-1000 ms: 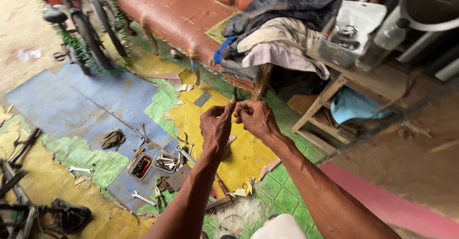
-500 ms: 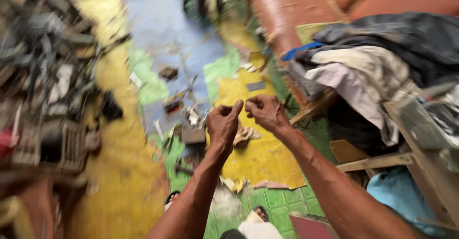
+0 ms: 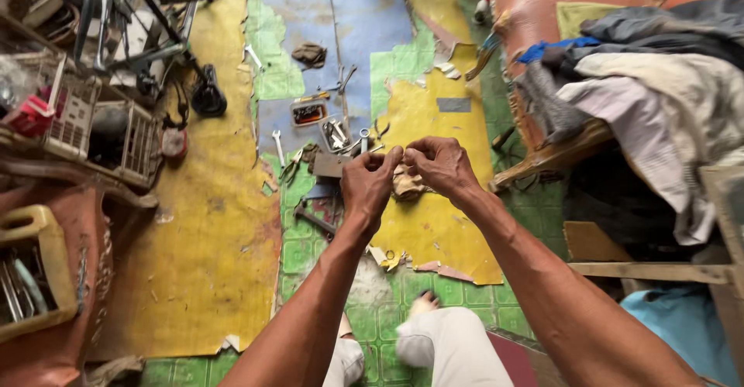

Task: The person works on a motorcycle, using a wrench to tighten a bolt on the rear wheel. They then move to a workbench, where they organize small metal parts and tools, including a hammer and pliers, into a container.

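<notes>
My left hand (image 3: 369,183) and my right hand (image 3: 439,164) are raised together in front of me, fingertips pinched and touching at the middle. Whatever small thing they pinch is too small to make out. Below them on the floor lie scattered tools: wrenches (image 3: 277,145), a small open tin of parts (image 3: 335,133), a red-lined tin (image 3: 309,113), a hammer (image 3: 313,218) and a crumpled brown rag (image 3: 406,182).
Worn yellow, blue and green floor covering (image 3: 209,232). Bicycle parts and wire baskets (image 3: 93,116) at left, a yellow crate (image 3: 35,267) at lower left. A red sofa (image 3: 535,15) piled with clothes (image 3: 651,77) at right, with a wooden frame (image 3: 659,271) below. My legs (image 3: 442,348) are underneath.
The view has swung from the sofa and bicycle toward the floor and the clutter at left. My hands stay pinched together in front of me throughout.
</notes>
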